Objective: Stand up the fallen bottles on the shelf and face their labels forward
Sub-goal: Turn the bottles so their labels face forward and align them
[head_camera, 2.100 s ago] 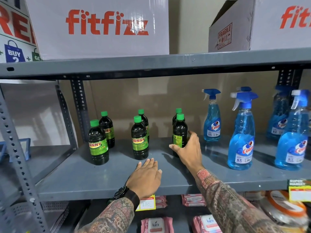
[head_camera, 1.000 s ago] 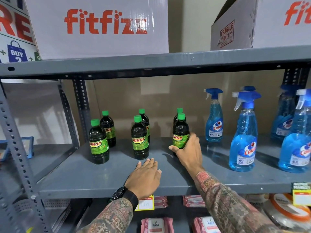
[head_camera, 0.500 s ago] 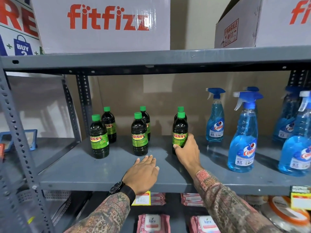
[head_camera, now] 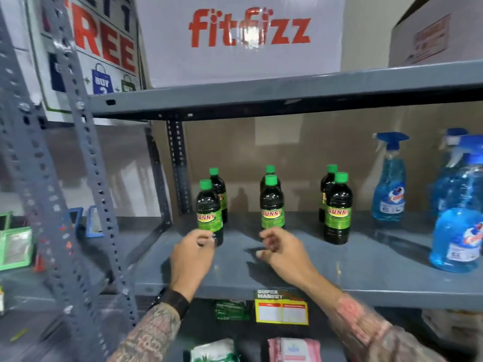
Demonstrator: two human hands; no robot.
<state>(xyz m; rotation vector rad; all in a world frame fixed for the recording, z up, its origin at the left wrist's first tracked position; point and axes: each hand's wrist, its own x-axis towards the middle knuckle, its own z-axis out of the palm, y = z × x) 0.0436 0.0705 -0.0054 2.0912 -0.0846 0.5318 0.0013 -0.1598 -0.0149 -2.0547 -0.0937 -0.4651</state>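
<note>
My left hand [head_camera: 192, 254] hangs over the shelf [head_camera: 366, 273], fingers loosely curled and empty, fingertips right at the base of the left front bottle [head_camera: 209, 211]; blur keeps me from telling whether they touch it. My right hand [head_camera: 281, 250] is just beside it, half curled, holding nothing, in front of the middle front bottle [head_camera: 271, 205]. Further right of that hand stands the right front bottle [head_camera: 338, 209]. All three are upright with SUNNY labels facing me. Behind each stands another bottle, mostly hidden. Well right of my right hand are blue sprays [head_camera: 389, 189].
</note>
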